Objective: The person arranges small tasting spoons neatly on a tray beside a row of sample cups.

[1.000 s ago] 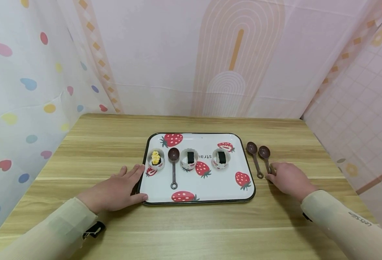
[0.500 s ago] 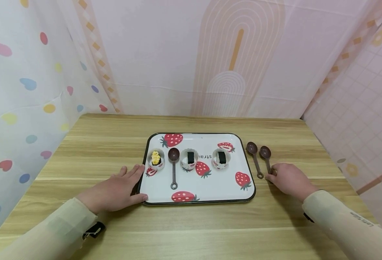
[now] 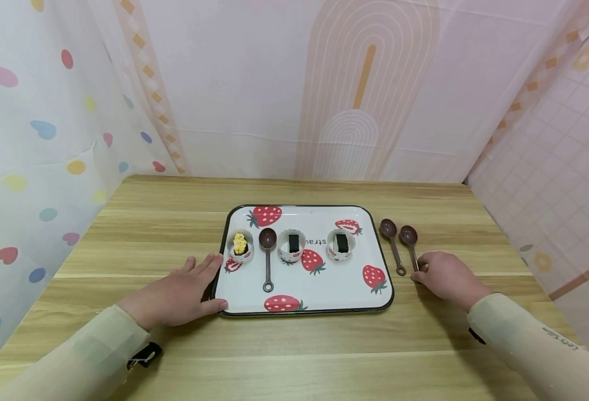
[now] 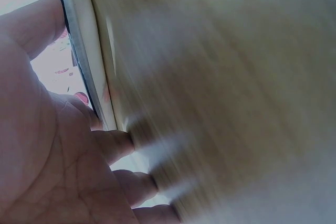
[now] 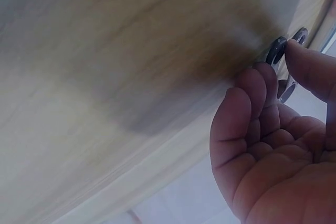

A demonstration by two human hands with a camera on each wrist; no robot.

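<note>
My right hand [image 3: 447,278] pinches the handle end of a brown measuring spoon [image 3: 408,234] lying on the table right of the tray. In the right wrist view, the thumb and fingertips meet at the spoon's dark handle ring [image 5: 276,50]. A second brown measuring spoon [image 3: 388,228] lies beside it, nearer the tray. My left hand [image 3: 179,295] rests at the left edge of the white strawberry-print tray [image 3: 329,289], thumb over the rim and fingers extended along the side. On the tray, a third measuring spoon [image 3: 268,238] lies between two paper cups.
The left paper cup [image 3: 241,258] holds a yellow-topped, black-wrapped piece [image 3: 240,244]. The middle cup [image 3: 284,254] and the right cup [image 3: 340,257] each hold a black-and-white block. Patterned curtains [image 3: 234,111] hang behind the wooden table [image 3: 294,356] and at both sides.
The right hand's fingertips shift very slightly at the spoon's handle, and the spoon's bowl moves barely. The left hand, the tray and everything on it stay in place.
</note>
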